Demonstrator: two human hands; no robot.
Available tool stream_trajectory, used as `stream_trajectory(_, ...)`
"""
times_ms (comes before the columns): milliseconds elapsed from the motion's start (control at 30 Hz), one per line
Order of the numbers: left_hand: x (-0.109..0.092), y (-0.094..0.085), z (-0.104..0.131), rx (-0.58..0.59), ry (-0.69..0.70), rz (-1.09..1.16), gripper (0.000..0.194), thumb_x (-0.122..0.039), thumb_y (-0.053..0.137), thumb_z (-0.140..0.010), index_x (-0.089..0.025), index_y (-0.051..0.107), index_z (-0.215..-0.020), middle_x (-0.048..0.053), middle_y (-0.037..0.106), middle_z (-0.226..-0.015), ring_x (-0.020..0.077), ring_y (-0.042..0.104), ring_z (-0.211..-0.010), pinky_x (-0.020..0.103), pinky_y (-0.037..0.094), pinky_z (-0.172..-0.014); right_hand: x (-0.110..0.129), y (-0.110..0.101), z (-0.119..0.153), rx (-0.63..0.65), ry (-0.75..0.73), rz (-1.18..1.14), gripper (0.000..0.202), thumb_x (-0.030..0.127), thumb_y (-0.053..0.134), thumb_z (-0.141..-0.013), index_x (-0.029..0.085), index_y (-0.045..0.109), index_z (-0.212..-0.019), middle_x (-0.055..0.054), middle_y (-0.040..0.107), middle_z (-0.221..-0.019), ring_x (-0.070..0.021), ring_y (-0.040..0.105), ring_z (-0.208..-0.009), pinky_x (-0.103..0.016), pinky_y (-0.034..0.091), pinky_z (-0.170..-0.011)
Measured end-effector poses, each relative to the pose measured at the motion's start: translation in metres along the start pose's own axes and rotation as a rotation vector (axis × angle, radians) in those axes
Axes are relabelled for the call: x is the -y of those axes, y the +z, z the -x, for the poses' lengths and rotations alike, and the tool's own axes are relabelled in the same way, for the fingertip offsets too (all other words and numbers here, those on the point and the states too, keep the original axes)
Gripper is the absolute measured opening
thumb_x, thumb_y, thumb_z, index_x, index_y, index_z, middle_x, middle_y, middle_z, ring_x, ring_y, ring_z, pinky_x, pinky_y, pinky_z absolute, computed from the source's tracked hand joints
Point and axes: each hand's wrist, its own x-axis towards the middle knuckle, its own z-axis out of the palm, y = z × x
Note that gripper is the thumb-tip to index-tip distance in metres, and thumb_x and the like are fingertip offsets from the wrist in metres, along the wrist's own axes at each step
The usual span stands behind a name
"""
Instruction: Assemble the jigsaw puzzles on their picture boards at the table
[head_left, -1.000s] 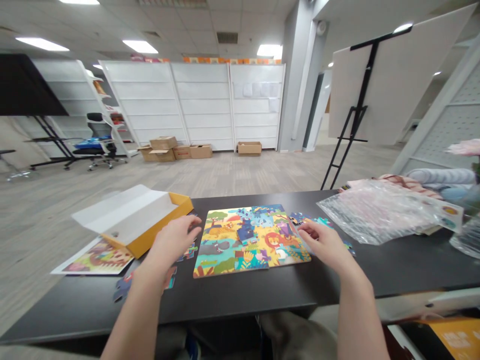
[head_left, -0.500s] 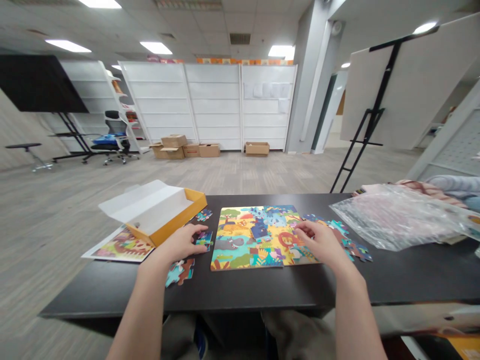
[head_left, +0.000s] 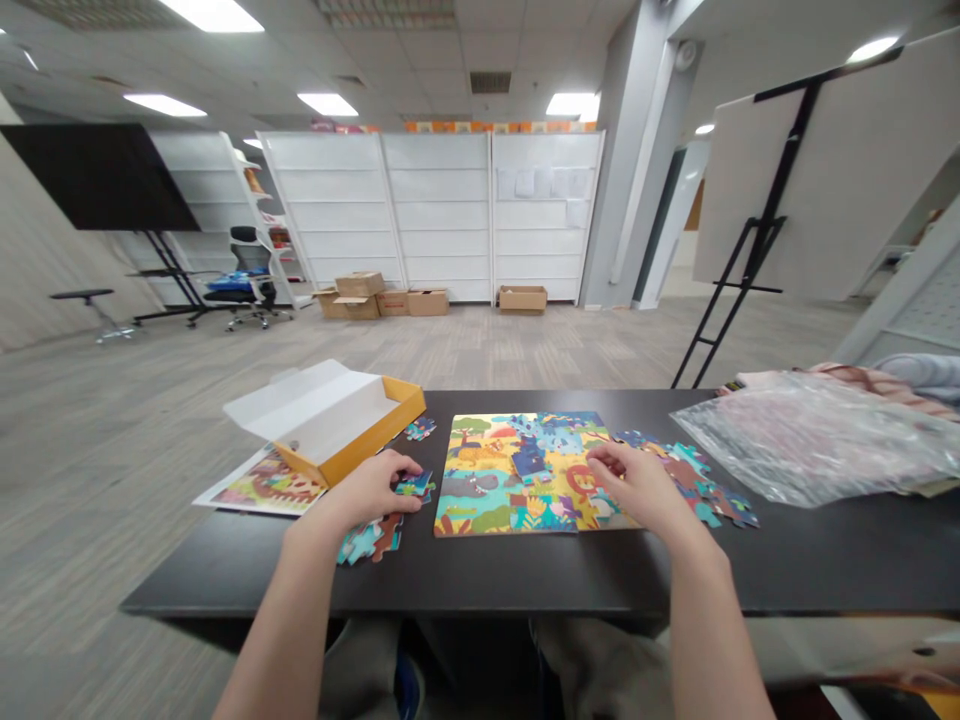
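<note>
On the dark table lies a jigsaw puzzle (head_left: 480, 485) with animals, a hippo and a lion among them. My left hand (head_left: 379, 492) is left of it, thumb and fingers closed around the edges of a dark blue and green puzzle piece (head_left: 415, 484). Brown and turquoise puzzle pieces (head_left: 373, 540) lie just below that hand. My right hand (head_left: 641, 482) is over the puzzle's right part near the lion, its fingers curled together; whether anything is between them is hidden. Several loose puzzle pieces (head_left: 694, 478) lie to its right, partly behind the wrist.
An open yellow box (head_left: 352, 440) with a white lid stands at the left, on a printed picture sheet (head_left: 262, 485). One small group of pieces (head_left: 420, 428) sits beside the box. A clear plastic bag (head_left: 810, 440) and folded cloth (head_left: 862, 385) occupy the table's right end.
The view has turned slightly left, so the scene sits a little further right. My left fingers have drawn slightly closer together on the piece. My right hand stays over the puzzle's right side.
</note>
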Motion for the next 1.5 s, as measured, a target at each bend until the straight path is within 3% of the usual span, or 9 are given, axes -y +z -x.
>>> stream_trajectory(300,0.003,0.009,-0.004,-0.102,0.079,0.066,0.043,-0.044,0.069,-0.068,-0.020,0.065,-0.104,0.007,0.069,-0.107,0.0258,0.064,-0.103,0.035,0.051,-0.092,0.002,0.008,-0.004,0.016,-0.046,-0.037,0.025,0.035,0.050,-0.088,0.018,0.068,-0.086,-0.006,0.073,-0.081,-0.0200,0.065,-0.071,-0.031,0.048,-0.066)
stream_trajectory(467,0.003,0.014,-0.015,-0.203,0.022,-0.012,0.038,-0.043,0.064,-0.073,-0.019,0.064,-0.101,0.009,0.070,-0.106,0.0279,0.066,-0.099,0.037,0.051,-0.089,-0.003,0.007,-0.002,0.007,-0.038,-0.056,0.025,0.036,0.051,-0.088,0.018,0.068,-0.087,-0.006,0.073,-0.082,-0.0200,0.064,-0.070,-0.031,0.048,-0.066)
stream_trajectory(700,-0.002,0.010,-0.023,-0.217,-0.099,-0.189,0.043,-0.047,0.066,-0.077,-0.018,0.066,-0.108,0.013,0.065,-0.119,0.0317,0.062,-0.110,0.041,0.049,-0.094,-0.003,0.001,0.003,-0.020,-0.024,-0.042,0.025,0.036,0.050,-0.089,0.018,0.069,-0.087,-0.004,0.071,-0.076,-0.0185,0.062,-0.065,-0.030,0.046,-0.063)
stream_trajectory(800,-0.021,0.005,-0.021,-0.240,-0.113,-0.287,0.040,-0.046,0.068,-0.078,-0.017,0.069,-0.106,0.015,0.058,-0.131,0.0356,0.059,-0.116,0.047,0.046,-0.098,-0.001,0.001,0.003,-0.018,-0.025,-0.056,0.025,0.036,0.051,-0.089,0.019,0.068,-0.087,-0.004,0.070,-0.076,-0.0184,0.062,-0.066,-0.030,0.045,-0.063)
stream_trajectory(900,-0.056,0.008,-0.024,-0.322,0.013,-0.269,0.035,-0.040,0.063,-0.086,-0.017,0.068,-0.111,0.014,0.059,-0.131,0.0331,0.059,-0.116,0.045,0.047,-0.098,0.004,0.001,0.002,-0.020,-0.029,-0.080,0.025,0.037,0.050,-0.089,0.019,0.067,-0.086,-0.004,0.071,-0.077,-0.0185,0.062,-0.066,-0.030,0.045,-0.063)
stream_trajectory(1033,-0.110,0.031,-0.034,-0.243,0.322,-0.140,0.029,-0.031,0.063,-0.089,-0.019,0.065,-0.116,0.010,0.067,-0.123,0.0273,0.060,-0.117,0.038,0.047,-0.099,0.007,0.002,0.001,-0.020,-0.040,-0.089,0.025,0.037,0.051,-0.089,0.019,0.067,-0.082,-0.004,0.071,-0.076,-0.0185,0.062,-0.065,-0.030,0.045,-0.062)
stream_trajectory(1133,-0.134,0.051,-0.042,-0.179,0.384,-0.162,0.028,-0.033,0.066,-0.089,-0.018,0.066,-0.113,0.011,0.070,-0.119,0.0292,0.062,-0.116,0.041,0.047,-0.100,0.002,-0.002,0.003,-0.033,-0.034,-0.082,0.025,0.037,0.051,-0.088,0.019,0.069,-0.084,-0.005,0.072,-0.078,-0.0187,0.062,-0.065,-0.030,0.045,-0.061)
stream_trajectory(1267,-0.142,0.062,-0.048,-0.172,0.331,-0.208,0.028,-0.032,0.064,-0.090,-0.016,0.065,-0.113,0.013,0.070,-0.117,0.0319,0.064,-0.111,0.044,0.050,-0.094,-0.008,-0.008,0.007,-0.065,-0.016,-0.093,0.026,0.038,0.051,-0.088,0.019,0.070,-0.088,-0.005,0.073,-0.079,-0.0186,0.062,-0.066,-0.029,0.045,-0.061)
stream_trajectory(1500,-0.132,0.065,-0.055,-0.162,0.352,-0.106,0.031,-0.027,0.065,-0.089,-0.017,0.060,-0.117,0.013,0.068,-0.120,0.0295,0.064,-0.114,0.043,0.050,-0.097,-0.009,-0.009,0.006,-0.065,-0.006,-0.096,0.027,0.037,0.052,-0.088,0.018,0.071,-0.090,-0.006,0.073,-0.079,-0.0188,0.063,-0.066,-0.029,0.045,-0.062)
